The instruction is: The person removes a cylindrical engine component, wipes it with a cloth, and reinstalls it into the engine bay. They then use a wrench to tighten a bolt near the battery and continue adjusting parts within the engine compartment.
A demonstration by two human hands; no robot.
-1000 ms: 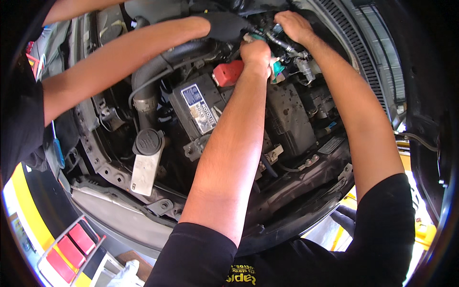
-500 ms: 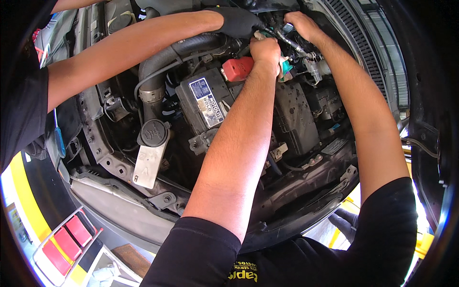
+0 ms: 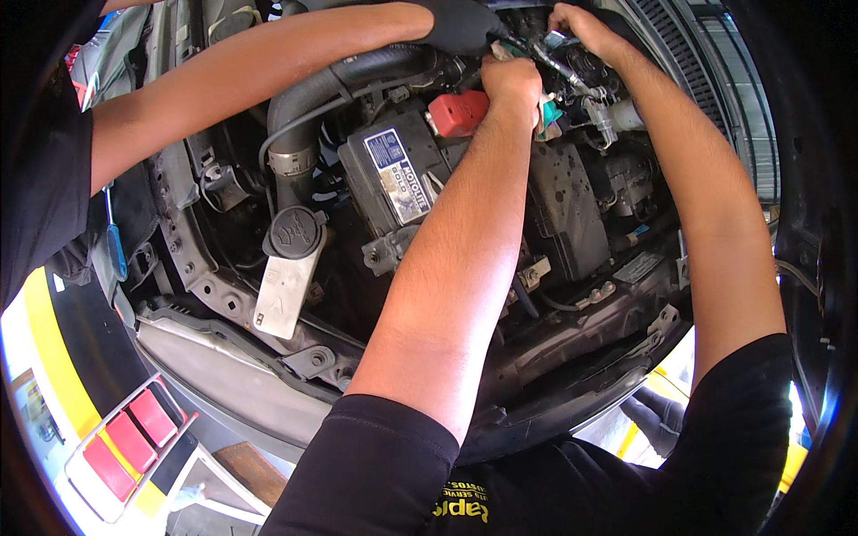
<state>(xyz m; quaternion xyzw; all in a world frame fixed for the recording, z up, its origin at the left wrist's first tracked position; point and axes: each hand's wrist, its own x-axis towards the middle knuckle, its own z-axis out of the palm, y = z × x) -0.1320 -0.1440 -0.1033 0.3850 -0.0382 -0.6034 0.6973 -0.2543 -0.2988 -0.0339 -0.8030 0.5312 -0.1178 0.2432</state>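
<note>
My left hand (image 3: 514, 82) is closed around a bunched green and pale rag (image 3: 549, 114), whose ends stick out on both sides of the fist. It is deep in the engine bay, beside a metal pipe (image 3: 563, 73). My right hand (image 3: 585, 34) is at the far side, its fingers curled by a small bluish piece (image 3: 556, 39); whether they grip it I cannot make out. Close to my left hand, a co-worker's black-gloved hand (image 3: 460, 27) reaches in from the left, its fingers hidden. A red terminal cover (image 3: 458, 113) sits on the car battery (image 3: 362, 165) below my left wrist.
A thick black air hose (image 3: 299, 116) curves left of the battery. In front of it stands a black-capped white reservoir neck (image 3: 284, 295). A blue-handled screwdriver (image 3: 116, 250) rests at the left edge. On the floor are red-stepped ladder (image 3: 130, 442) and a white frame (image 3: 201, 473).
The whole view has shifted, so the engine bay and arms appear further right. My hands stay at nearly the same places among the parts, as does the co-worker's gloved hand.
</note>
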